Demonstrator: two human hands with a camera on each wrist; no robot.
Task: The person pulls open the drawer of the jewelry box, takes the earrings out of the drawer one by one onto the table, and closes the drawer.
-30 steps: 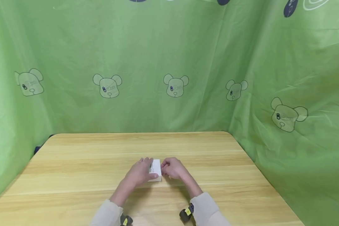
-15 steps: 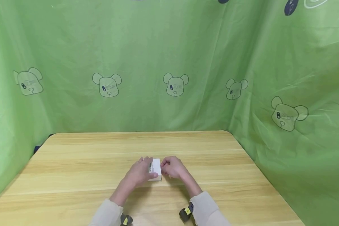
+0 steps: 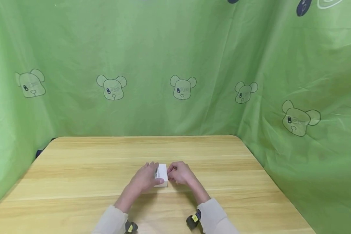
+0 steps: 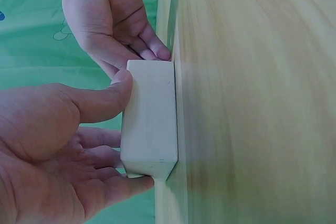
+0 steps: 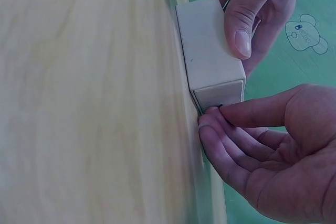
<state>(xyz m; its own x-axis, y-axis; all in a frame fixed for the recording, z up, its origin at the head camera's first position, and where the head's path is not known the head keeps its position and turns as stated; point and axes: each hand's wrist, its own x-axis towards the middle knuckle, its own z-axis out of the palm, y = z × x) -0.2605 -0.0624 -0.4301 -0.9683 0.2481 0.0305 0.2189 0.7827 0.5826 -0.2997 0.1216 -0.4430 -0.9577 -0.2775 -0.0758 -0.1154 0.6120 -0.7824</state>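
Note:
A small white cardboard box (image 3: pixel 161 172) with dark print on its top lies on the wooden table (image 3: pixel 222 156). My left hand (image 3: pixel 144 177) grips it from the left, the thumb on the near side and the fingers round the far side and left end, as the left wrist view shows. At the right end of the box (image 5: pixel 212 51), my right hand (image 5: pixel 273 156) brings thumb and fingertips together, pinching low at the end face. A tiny dark spot shows by the thumb tip; I cannot tell whether it is a tab or a notch.
Green curtains (image 3: pixel 146 110) printed with bear heads hang behind and beside the table. Dark wrist cameras (image 3: pixel 193 221) with yellow marks sit below both cuffs, close above the tabletop.
Both hands and the box stay almost where they were. Only a slight shift of the head view shows.

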